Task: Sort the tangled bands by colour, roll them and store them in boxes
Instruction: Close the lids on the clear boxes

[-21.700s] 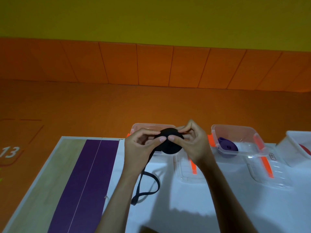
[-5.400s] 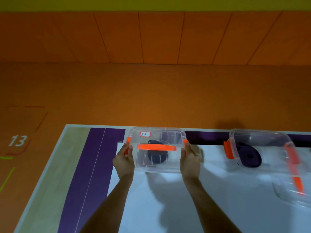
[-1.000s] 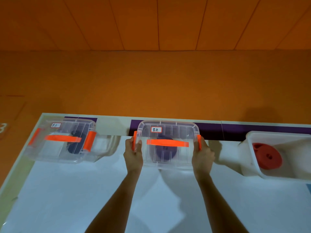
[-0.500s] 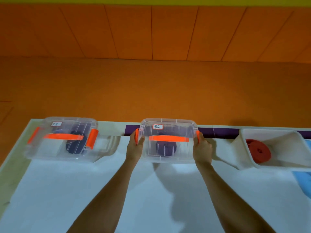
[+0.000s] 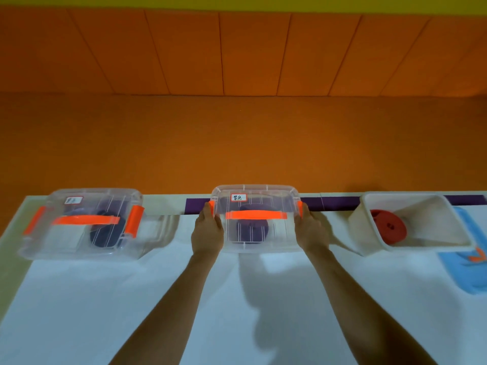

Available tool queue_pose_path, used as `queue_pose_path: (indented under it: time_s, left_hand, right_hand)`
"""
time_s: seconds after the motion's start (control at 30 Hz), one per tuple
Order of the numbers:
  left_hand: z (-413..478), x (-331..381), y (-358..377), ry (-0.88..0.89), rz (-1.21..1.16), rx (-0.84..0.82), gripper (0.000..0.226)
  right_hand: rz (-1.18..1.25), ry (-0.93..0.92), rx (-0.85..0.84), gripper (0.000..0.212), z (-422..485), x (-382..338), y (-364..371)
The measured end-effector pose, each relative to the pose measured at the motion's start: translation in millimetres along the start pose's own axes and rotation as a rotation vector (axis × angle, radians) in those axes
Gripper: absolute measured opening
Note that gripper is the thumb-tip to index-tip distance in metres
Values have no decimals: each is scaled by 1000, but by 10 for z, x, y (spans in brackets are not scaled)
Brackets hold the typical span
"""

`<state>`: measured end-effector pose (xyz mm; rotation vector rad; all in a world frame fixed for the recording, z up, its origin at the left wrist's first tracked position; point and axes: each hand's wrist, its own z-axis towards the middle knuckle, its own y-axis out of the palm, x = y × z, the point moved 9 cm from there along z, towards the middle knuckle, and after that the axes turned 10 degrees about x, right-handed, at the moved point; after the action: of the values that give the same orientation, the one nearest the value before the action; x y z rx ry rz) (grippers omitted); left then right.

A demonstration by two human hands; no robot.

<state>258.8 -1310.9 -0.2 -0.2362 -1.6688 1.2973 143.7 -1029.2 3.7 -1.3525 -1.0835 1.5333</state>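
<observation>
A clear lidded box (image 5: 257, 196) with orange latches and a white label stands at the far edge of the table, a rolled purple band (image 5: 253, 230) inside it. My left hand (image 5: 208, 233) grips its left side and my right hand (image 5: 311, 230) grips its right side, each at an orange latch. To the left stands a second clear lidded box (image 5: 79, 248) holding a rolled black band (image 5: 105, 230). On the right an open white box (image 5: 432, 204) holds a rolled red band (image 5: 390, 227).
The white table (image 5: 237, 299) ends just behind the boxes, where a purple strip (image 5: 329, 204) runs along its far edge. A blue lid (image 5: 469, 272) lies at the right edge beside the white box. Orange floor and wall lie beyond.
Both hands have pushed the purple-band box a little further toward the table's far edge. The other two boxes have not moved.
</observation>
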Motion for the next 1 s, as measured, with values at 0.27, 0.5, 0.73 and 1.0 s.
queue_pose_path:
  time_s: [0.27, 0.5, 0.73, 1.0]
  left_hand:
    - [-790, 603, -107, 388, 294, -123, 60]
    - [-1568, 1327, 280, 584, 361, -232, 58]
    - [-2047, 2170, 1021, 702, 385, -298, 57]
    - [-2368, 3219, 1867, 620, 375, -287, 61]
  right_hand:
    - [-48, -82, -60, 40, -804, 522, -471]
    - [-157, 31, -96, 37, -1308, 1484, -769]
    - [-159, 128, -111, 35, -1265, 2772, -940]
    - [-93, 200, -101, 34, -609, 4462, -1034]
